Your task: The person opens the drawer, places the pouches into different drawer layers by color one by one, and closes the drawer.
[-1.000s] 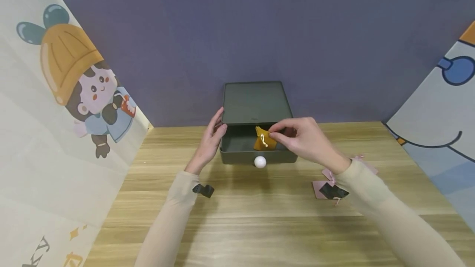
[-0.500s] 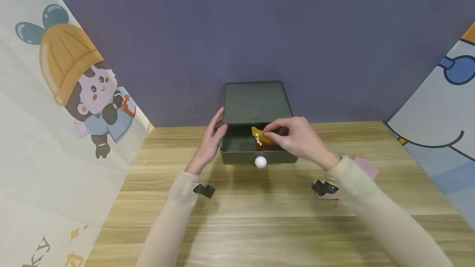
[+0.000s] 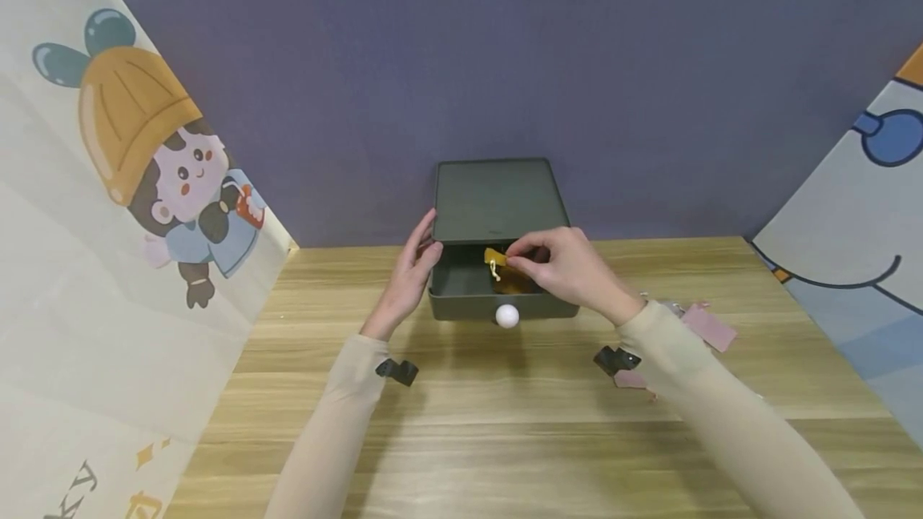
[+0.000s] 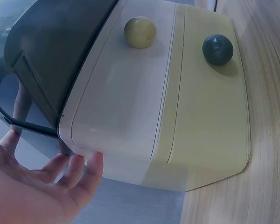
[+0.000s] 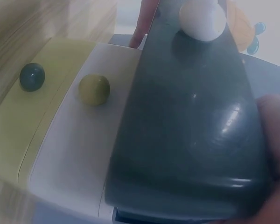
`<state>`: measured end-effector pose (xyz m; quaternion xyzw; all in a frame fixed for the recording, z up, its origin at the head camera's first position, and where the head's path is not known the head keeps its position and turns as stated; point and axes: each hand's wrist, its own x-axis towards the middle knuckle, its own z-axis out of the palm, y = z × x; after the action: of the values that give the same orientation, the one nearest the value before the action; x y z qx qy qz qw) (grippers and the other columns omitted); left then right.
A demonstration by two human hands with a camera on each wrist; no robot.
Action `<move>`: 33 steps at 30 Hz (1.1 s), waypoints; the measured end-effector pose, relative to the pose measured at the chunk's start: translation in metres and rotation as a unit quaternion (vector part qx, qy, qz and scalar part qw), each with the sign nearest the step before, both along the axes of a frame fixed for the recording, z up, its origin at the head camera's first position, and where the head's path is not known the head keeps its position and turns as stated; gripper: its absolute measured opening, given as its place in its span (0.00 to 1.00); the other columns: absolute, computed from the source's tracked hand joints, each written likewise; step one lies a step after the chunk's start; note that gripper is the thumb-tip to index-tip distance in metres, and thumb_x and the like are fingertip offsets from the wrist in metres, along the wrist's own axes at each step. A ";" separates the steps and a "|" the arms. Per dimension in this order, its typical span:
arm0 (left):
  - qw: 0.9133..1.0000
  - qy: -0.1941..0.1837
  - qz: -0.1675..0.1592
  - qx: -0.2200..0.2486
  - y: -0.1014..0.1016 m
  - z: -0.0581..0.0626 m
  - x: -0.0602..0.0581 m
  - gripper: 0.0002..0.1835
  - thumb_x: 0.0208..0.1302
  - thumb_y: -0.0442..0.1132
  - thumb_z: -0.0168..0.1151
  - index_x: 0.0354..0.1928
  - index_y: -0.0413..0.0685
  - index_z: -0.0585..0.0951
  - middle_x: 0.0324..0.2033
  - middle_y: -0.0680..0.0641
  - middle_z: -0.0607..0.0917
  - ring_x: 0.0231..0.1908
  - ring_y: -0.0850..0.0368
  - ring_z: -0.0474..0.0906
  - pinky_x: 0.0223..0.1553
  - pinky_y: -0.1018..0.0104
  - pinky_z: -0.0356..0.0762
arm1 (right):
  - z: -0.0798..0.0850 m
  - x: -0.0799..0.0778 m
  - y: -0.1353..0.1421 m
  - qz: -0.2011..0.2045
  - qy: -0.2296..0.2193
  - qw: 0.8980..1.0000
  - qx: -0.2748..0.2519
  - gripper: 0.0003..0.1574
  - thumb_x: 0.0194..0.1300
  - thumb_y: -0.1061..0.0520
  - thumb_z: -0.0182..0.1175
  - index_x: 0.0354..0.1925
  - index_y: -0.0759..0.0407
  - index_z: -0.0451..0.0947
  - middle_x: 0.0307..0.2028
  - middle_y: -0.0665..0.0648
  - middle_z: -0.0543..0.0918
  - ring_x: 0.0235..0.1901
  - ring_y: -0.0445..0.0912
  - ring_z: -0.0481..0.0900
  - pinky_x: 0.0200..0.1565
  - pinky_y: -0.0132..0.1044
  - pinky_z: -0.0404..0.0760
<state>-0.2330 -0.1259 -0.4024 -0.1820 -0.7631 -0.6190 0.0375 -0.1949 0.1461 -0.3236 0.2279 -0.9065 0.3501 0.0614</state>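
Note:
A small mustard-yellow drawstring pouch (image 3: 494,256) with a pale cord is inside the pulled-out dark green top drawer (image 3: 461,308), which has a white knob (image 3: 507,316). My right hand (image 3: 571,264) pinches the pouch's upper right side between thumb and fingertips; its lower part lies in the drawer's shadow. In the right wrist view the drawer front hides the pouch, and only part of the right hand (image 5: 276,140) shows. My left hand (image 3: 406,279) rests against the left side of the drawer unit, and in the left wrist view its extended fingertips (image 4: 94,163) touch the casing near the white drawer (image 4: 119,98).
Below the top drawer are the closed white drawer with a yellow knob (image 4: 140,32) and a pale yellow drawer (image 4: 207,102) with a dark knob. Pink pouches (image 3: 710,328) lie right on the wooden table (image 3: 505,455), partly behind the right forearm. A blue-purple wall (image 3: 497,62) stands behind.
My right hand has moved left and slightly lower with the yellow pouch, which now sits deeper in the drawer. The left hand has stayed in place.

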 end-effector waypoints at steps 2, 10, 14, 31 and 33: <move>1.000 0.001 0.000 0.000 0.000 -0.001 -0.001 0.34 0.84 0.46 0.49 0.86 0.60 0.55 0.81 0.34 0.60 0.77 0.36 0.61 0.74 0.33 0.67 | -0.001 -0.001 -0.001 0.000 -0.002 1.000 0.001 0.07 0.71 0.55 0.71 0.45 0.53 0.93 0.36 0.52 0.93 0.26 0.41 0.81 0.26 0.33 0.77; 1.000 0.003 0.000 0.005 0.000 0.000 -0.001 0.34 0.84 0.44 0.48 0.86 0.57 0.54 0.81 0.33 0.60 0.78 0.35 0.61 0.76 0.33 0.65 | -0.001 -0.003 -0.003 -0.006 -0.008 1.000 0.007 0.08 0.71 0.54 0.72 0.45 0.53 0.93 0.34 0.51 0.92 0.22 0.41 0.77 0.24 0.32 0.73; 1.000 0.003 -0.002 0.003 0.000 0.000 -0.001 0.34 0.84 0.44 0.48 0.86 0.58 0.54 0.81 0.34 0.59 0.78 0.35 0.60 0.75 0.33 0.65 | 0.000 -0.003 -0.004 -0.015 -0.011 1.000 0.012 0.08 0.70 0.54 0.72 0.45 0.53 0.93 0.36 0.52 0.93 0.23 0.41 0.78 0.25 0.32 0.74; 1.000 0.005 -0.001 0.006 0.001 -0.001 -0.002 0.34 0.85 0.44 0.48 0.86 0.56 0.54 0.81 0.33 0.59 0.79 0.35 0.59 0.77 0.33 0.62 | -0.001 -0.002 -0.005 -0.035 -0.007 0.999 0.020 0.10 0.70 0.53 0.71 0.47 0.54 0.93 0.42 0.52 0.94 0.33 0.42 0.88 0.37 0.38 0.83; 1.000 0.006 0.000 0.005 0.001 -0.002 -0.002 0.34 0.85 0.44 0.48 0.86 0.56 0.54 0.81 0.33 0.59 0.79 0.35 0.60 0.77 0.34 0.62 | -0.001 -0.001 -0.004 -0.038 -0.008 0.999 0.009 0.09 0.70 0.54 0.71 0.46 0.54 0.93 0.42 0.53 0.94 0.35 0.43 0.89 0.37 0.37 0.83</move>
<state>-0.2352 -0.1246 -0.4046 -0.1852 -0.7598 -0.6218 0.0427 -0.1957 0.1422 -0.3245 0.1911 -0.9181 0.3410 0.0655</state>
